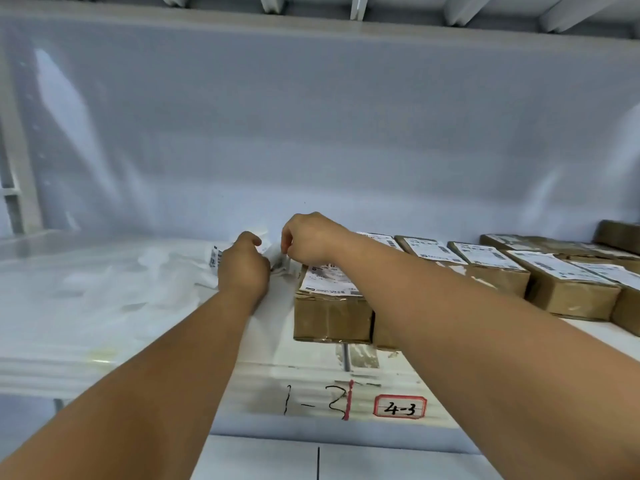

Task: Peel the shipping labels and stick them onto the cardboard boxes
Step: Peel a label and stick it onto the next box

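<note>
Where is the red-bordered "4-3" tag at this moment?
In the head view, the "4-3" tag sits on the shelf's front edge, lower centre-right, just right of the handwritten "1-3" marking and below the nearest cardboard box.

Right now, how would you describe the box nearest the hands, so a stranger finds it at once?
On the white shelf, a row of labelled cardboard boxes runs rightward. Take the leftmost box, beneath the right hand. Only it overhangs the shelf's front edge, above the red-framed 4-3 tag.

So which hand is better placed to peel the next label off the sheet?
Probably the right hand: its fingers pinch at the label sheet's edge, while the left hand lies on the sheet, holding it down.
</note>
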Tool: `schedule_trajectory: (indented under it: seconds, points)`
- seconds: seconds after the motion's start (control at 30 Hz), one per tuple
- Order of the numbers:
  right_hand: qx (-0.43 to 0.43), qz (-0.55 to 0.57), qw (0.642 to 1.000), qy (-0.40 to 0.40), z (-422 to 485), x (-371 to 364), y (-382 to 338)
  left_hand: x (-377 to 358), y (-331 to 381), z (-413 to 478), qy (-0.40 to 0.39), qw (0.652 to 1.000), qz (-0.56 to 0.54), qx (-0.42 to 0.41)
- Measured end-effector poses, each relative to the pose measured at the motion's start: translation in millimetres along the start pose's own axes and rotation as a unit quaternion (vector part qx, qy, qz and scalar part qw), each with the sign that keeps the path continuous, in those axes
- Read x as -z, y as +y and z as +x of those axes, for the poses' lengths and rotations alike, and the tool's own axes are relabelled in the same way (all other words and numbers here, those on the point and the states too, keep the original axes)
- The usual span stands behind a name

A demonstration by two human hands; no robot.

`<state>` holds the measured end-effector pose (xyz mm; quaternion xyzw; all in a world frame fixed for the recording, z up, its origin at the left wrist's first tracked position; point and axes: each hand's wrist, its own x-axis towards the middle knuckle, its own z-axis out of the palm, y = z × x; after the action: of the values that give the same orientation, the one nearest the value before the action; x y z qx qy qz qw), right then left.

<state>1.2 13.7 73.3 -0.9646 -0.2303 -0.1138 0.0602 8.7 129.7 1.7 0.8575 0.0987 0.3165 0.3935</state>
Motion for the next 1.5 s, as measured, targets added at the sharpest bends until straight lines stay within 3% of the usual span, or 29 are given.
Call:
schedule_trajectory:
  seconds: [0.23, 0.4, 0.53, 0.83, 1.1, 1.33, 1.5]
  points:
    - [0.009, 0.030, 0.999, -0.025, 10.1, -10.1, -3.7, 7.7, 7.1, -3.1, 0.062, 0.993, -0.099, -0.005]
    - [-0.022, 0.213, 0.976, 0.049, 12.0, -11.5, 0.7, 10.5, 14.1, -6.6, 0.069, 0.987, -0.137, -0.052]
    - [-0.056, 0.330, 0.941, 0.045, 9.3, -10.8, 5.5, 11.7, 16.5, -5.6, 0.066, 0.978, -0.194, -0.039]
    - [-0.046, 0.429, 0.901, 0.048, 13.6, -16.6, 10.6, 16.3, 19.1, -6.0, 0.015, 0.959, -0.285, 0.000]
    - [-0.062, 0.444, 0.892, 0.055, 16.2, -21.3, 16.2, 19.9, 21.7, -8.9, -0.069, 0.919, -0.383, 0.060]
    - [-0.101, 0.438, 0.887, 0.108, 16.5, -19.2, 17.6, 21.9, 24.9, -6.7, -0.026, 0.898, -0.423, 0.118]
    - [-0.137, 0.429, 0.882, 0.140, 17.7, -19.0, 20.5, 20.9, 20.8, -5.4, 0.096, 0.950, -0.285, 0.086]
